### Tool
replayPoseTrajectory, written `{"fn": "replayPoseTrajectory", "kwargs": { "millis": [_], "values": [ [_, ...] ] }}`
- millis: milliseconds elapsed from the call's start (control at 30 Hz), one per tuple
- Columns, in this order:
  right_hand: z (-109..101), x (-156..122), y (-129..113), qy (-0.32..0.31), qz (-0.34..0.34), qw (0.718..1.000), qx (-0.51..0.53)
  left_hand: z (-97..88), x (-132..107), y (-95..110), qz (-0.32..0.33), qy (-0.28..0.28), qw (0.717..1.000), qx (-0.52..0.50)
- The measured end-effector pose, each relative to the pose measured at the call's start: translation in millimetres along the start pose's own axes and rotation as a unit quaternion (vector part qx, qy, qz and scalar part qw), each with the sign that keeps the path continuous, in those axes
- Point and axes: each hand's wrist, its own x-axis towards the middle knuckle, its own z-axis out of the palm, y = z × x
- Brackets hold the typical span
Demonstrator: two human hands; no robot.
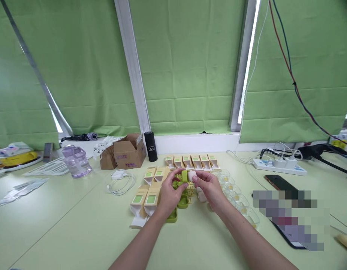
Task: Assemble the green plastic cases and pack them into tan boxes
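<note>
My left hand (172, 191) pinches a small green square case (185, 175) between thumb and fingers. Against its right side, my right hand (211, 186) grips a pale pinkish-white rounded block (192, 176); whether the two pieces touch I cannot tell. Beneath my hands lie several green square trays (183, 203), small yellow pieces (190, 190) and more pale blocks (202, 197), partly covered by my fingers. Beside my left hand are several kraft boxes with green fronts (138, 199). Rows of clear plastic containers (237, 197) spread to the right of my right hand.
Another row of small kraft boxes (191, 162) stands behind my hands. Farther back are a brown carton (129, 153), a black cylinder (150, 147) and a lilac water bottle (76, 162). A white cable with charger (119, 175), a power strip (280, 166) and a phone (281, 183) also lie there.
</note>
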Motion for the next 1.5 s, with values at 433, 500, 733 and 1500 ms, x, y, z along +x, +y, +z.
{"fn": "replayPoseTrajectory", "kwargs": {
  "millis": [433, 500, 733, 1500],
  "values": [
    [0, -2, -3, -0.021, 0.013, 1.000, 0.001, 0.5, -4, 0, 0.011, -0.005, 0.999, 0.037],
    [-1, -2, -3, -0.023, 0.014, 1.000, 0.003, 0.4, -4, 1, 0.006, -0.008, 0.999, 0.032],
    [1, -3, -2, -0.036, 0.013, 0.999, 0.016, 0.9, -4, 5, 0.004, 0.001, 1.000, 0.022],
    [13, -6, 5, 0.011, -0.030, 0.999, 0.032, 16.4, -21, 11, 0.111, 0.017, 0.974, 0.196]
  ]
}}
